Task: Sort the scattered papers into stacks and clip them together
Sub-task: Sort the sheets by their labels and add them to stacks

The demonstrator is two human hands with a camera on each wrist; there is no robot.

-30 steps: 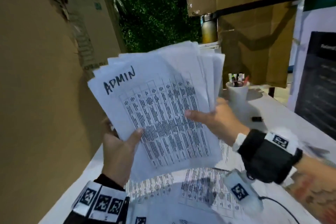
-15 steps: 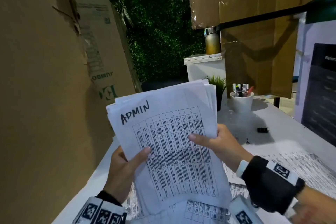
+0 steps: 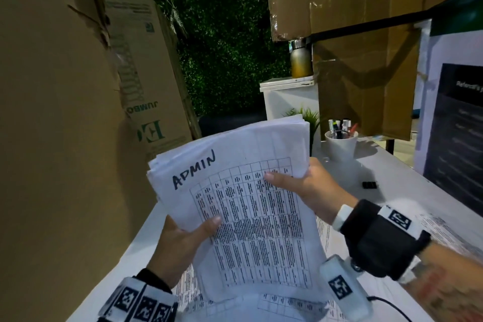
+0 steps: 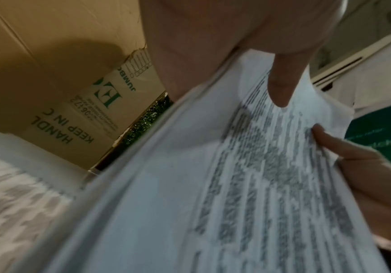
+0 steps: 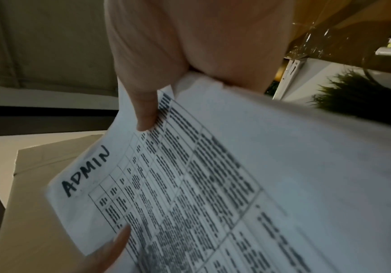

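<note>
Above table (image 3: 407, 191), two-handed grip on stack (image 3: 251, 206)

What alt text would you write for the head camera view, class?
Both hands, left hand and right hand, hold a paper stack headed ADMIN above a white table strewn with more printed sheets. A pen cup and black binder clip sit behind.

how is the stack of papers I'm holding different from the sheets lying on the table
The ADMIN stack is held up off the table, gripped by the left hand and the right hand; the loose sheets lie flat on the white table. The stack is gathered, roughly edge to edge; the loose sheets lie spread and overlapping. Both are white pages printed with tables.
</note>
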